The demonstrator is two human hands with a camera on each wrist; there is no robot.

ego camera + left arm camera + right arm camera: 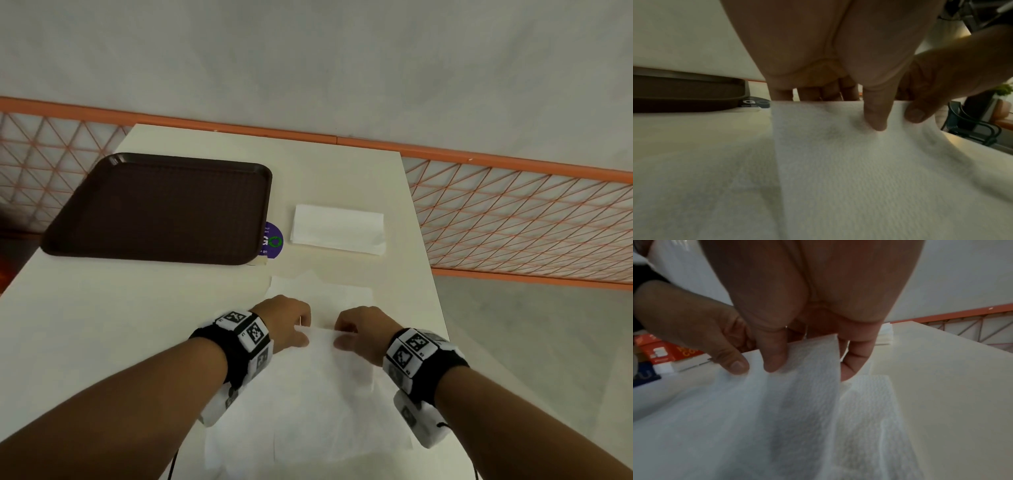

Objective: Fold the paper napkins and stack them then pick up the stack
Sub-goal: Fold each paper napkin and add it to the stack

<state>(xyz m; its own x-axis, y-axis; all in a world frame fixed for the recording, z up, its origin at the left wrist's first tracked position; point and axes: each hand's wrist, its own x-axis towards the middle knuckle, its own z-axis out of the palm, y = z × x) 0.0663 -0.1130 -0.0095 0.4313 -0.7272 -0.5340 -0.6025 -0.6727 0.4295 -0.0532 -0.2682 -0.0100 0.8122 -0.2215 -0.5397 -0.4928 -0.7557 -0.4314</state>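
Note:
A thin white paper napkin (318,387) lies spread on the cream table in front of me, with its far edge lifted. My left hand (297,330) pinches that edge between thumb and fingers (875,113). My right hand (346,334) pinches the same edge (812,353) a little to the right. More flat napkin paper (322,291) lies under and beyond the hands. A stack of folded white napkins (339,229) sits farther back on the table, apart from both hands.
A dark brown tray (161,209) sits at the back left of the table (102,325), partly covering a round purple sticker (273,240). An orange lattice railing (520,219) runs behind and right of the table. The table's right edge is close to my right wrist.

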